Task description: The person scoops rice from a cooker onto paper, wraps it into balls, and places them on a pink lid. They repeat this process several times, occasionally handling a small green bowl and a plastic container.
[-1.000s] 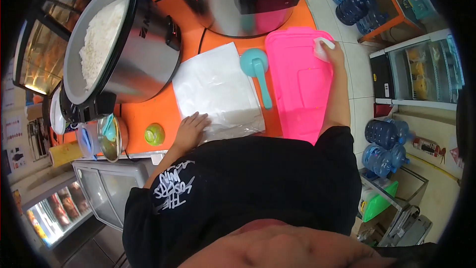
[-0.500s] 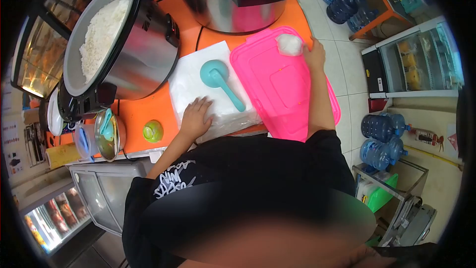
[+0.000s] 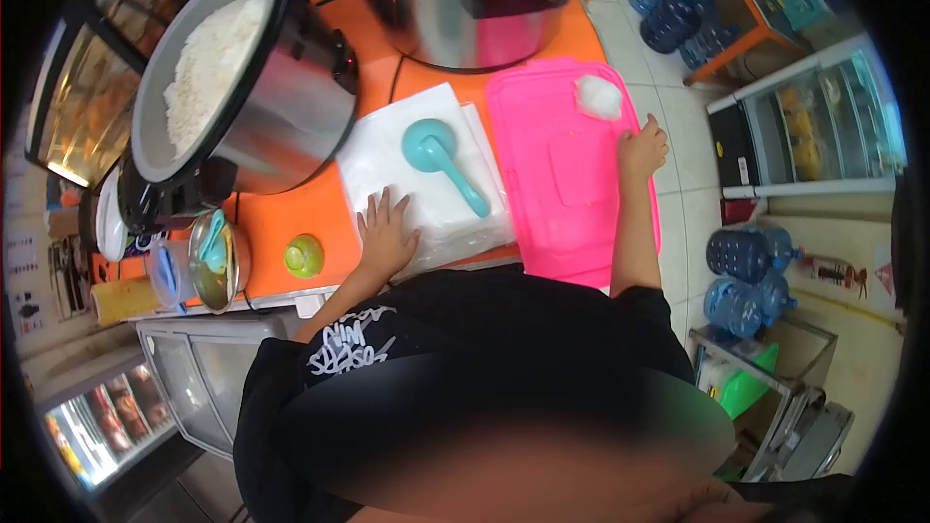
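Note:
My left hand (image 3: 389, 235) lies flat with fingers spread on a stack of white sheets (image 3: 373, 160) in clear plastic. On that stack rests a turquoise rice scoop (image 3: 431, 147), its handle slanting toward me. To the right is a pink plastic lid (image 3: 581, 169), with a small white mound (image 3: 599, 97), possibly rice in clear wrap, near its far right corner. My right hand (image 3: 643, 150) is at the lid's right edge, fingers loosely bent and apart, partly beyond the rim. Whether it touches the lid is hard to tell.
An open cooker (image 3: 291, 107) full of white rice (image 3: 215, 73) stands at left, and a second large cooker (image 3: 436, 19) behind. A green cup (image 3: 303, 256) and a bowl with utensils (image 3: 219, 266) sit on the orange table (image 3: 276, 218). Water jugs (image 3: 734, 252) stand at right.
The pink lid has shifted right and turned slightly clockwise, the white mound with it. My right hand has moved right and toward me, its fingers loosening. My left hand's fingers have spread on the stack.

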Available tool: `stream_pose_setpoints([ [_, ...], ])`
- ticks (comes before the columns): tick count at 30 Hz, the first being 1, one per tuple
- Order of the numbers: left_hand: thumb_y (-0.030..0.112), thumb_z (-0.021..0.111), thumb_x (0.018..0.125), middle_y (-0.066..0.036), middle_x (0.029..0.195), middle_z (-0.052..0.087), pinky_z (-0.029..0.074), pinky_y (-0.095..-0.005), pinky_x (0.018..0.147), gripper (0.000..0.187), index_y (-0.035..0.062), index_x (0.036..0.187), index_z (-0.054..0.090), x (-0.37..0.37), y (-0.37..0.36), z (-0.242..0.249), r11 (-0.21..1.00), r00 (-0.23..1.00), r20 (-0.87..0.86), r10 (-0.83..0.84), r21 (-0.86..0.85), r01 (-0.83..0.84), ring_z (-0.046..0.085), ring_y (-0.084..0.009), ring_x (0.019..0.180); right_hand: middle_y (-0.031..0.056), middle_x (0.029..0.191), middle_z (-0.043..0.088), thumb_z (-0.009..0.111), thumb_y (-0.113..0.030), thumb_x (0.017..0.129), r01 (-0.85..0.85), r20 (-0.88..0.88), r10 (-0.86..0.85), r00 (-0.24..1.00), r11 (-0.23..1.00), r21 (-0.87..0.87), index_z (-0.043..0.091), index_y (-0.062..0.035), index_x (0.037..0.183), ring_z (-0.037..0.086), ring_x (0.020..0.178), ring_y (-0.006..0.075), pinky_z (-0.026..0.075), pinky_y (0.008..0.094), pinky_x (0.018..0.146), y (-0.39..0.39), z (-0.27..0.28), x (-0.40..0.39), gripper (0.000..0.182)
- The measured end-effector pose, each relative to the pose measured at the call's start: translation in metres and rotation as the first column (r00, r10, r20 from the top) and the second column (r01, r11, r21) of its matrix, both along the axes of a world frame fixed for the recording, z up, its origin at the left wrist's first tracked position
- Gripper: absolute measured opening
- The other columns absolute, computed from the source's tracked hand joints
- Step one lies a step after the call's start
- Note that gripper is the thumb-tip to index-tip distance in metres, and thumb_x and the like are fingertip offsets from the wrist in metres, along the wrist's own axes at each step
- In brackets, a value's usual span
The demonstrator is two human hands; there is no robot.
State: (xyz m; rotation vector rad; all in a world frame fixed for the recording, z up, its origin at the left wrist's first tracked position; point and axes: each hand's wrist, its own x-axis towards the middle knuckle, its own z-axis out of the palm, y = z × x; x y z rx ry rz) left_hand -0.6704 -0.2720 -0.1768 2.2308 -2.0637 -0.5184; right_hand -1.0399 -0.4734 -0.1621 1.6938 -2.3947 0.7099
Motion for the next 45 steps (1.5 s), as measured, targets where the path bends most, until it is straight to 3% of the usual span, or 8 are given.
stream_pose_setpoints([
  [5,0.022,0.058,0.074,-0.016,0.134,0.031,0.018,-0.0498,0.096,0.045,0.0125,0.117,0.048,0.035,-0.003,0.072,0.838,0.997,-0.066,0.049,-0.540,-0.077,0.025,-0.0381,0.122,0.0279,0.123,0.039,0.058,-0.016,0.074,-0.817,0.503,0.673,0.542,0.562,0.127,0.028,-0.0091,0.133,0.044,0.109,0.0414,0.038,0.0431,0.092,0.059,0.004,0.178,0.066],
  [9,0.019,0.056,0.074,-0.021,0.132,0.031,0.018,-0.0481,0.097,0.044,0.0066,0.114,0.047,0.099,-0.002,0.144,0.404,0.982,-0.026,0.187,-0.909,-0.101,0.024,-0.0379,0.122,0.0286,0.122,0.038,0.057,0.000,0.069,-0.768,0.509,0.577,0.639,0.445,0.460,0.024,-0.0143,0.134,0.043,0.109,0.0439,0.039,0.0438,0.090,0.081,0.006,0.244,0.074],
  [16,0.013,0.052,0.071,-0.022,0.126,0.036,0.022,-0.0472,0.096,0.042,-0.0007,0.110,0.045,0.215,-0.020,0.161,0.101,0.905,-0.401,0.143,-0.904,-0.416,0.034,-0.0362,0.113,0.0128,0.105,0.052,0.047,0.006,0.073,-0.953,0.242,0.970,0.019,0.091,-0.289,0.027,-0.0049,0.125,0.052,0.102,0.0249,0.042,0.0357,0.085,0.038,0.241,0.327,0.057],
  [21,0.012,0.050,0.069,-0.020,0.119,0.044,0.026,-0.0453,0.093,0.037,0.0028,0.104,0.047,0.216,-0.024,0.152,-0.001,0.910,-0.408,0.067,-0.912,-0.409,0.039,-0.0348,0.108,0.0235,0.087,0.060,0.042,-0.011,0.084,-0.874,-0.389,0.889,0.243,0.374,0.309,0.040,0.0017,0.110,0.059,0.081,0.0390,0.046,0.0455,0.069,-0.035,0.289,0.504,0.029],
  [26,0.015,0.051,0.069,-0.014,0.114,0.049,0.029,-0.0417,0.088,0.030,0.0085,0.099,0.050,0.215,-0.029,0.145,-0.059,0.900,-0.432,0.058,-0.902,-0.429,0.043,-0.0314,0.102,0.0229,0.092,0.059,0.045,-0.008,0.081,-0.645,-0.238,0.835,0.496,0.538,0.543,0.045,0.0046,0.106,0.060,0.086,0.0347,0.048,0.0421,0.072,-0.038,0.254,0.593,0.027],
  [32,0.014,0.052,0.068,-0.012,0.106,0.054,0.031,-0.0403,0.086,0.027,0.0077,0.094,0.049,0.215,-0.029,0.144,-0.123,0.904,-0.427,0.037,-0.899,-0.420,0.047,-0.0303,0.096,0.0226,0.092,0.059,0.058,-0.004,0.069,-0.482,-0.290,0.955,-0.055,0.229,0.846,0.047,0.0024,0.106,0.058,0.090,0.0360,0.046,0.0406,0.075,-0.057,0.206,0.611,0.039],
  [41,0.014,0.054,0.065,-0.003,0.103,0.056,0.030,-0.0381,0.086,0.024,0.0146,0.089,0.052,0.213,-0.027,0.143,-0.080,0.882,-0.472,0.012,-0.879,-0.470,0.046,-0.0231,0.095,0.0222,0.089,0.058,0.056,-0.010,0.072,-0.566,0.153,0.958,-0.241,-0.267,0.780,0.048,-0.0025,0.099,0.056,0.084,0.0356,0.041,0.0425,0.075,-0.029,0.280,0.574,0.030],
  [45,0.014,0.054,0.064,-0.003,0.101,0.056,0.030,-0.0379,0.085,0.024,0.0146,0.088,0.052,0.212,-0.027,0.138,-0.068,0.881,-0.473,0.002,-0.879,-0.471,0.046,-0.0231,0.093,0.0226,0.087,0.058,0.048,-0.009,0.078,-0.894,-0.194,0.976,-0.096,0.001,0.448,0.042,-0.0018,0.106,0.059,0.074,0.0367,0.046,0.0438,0.064,-0.022,0.256,0.581,0.030],
])
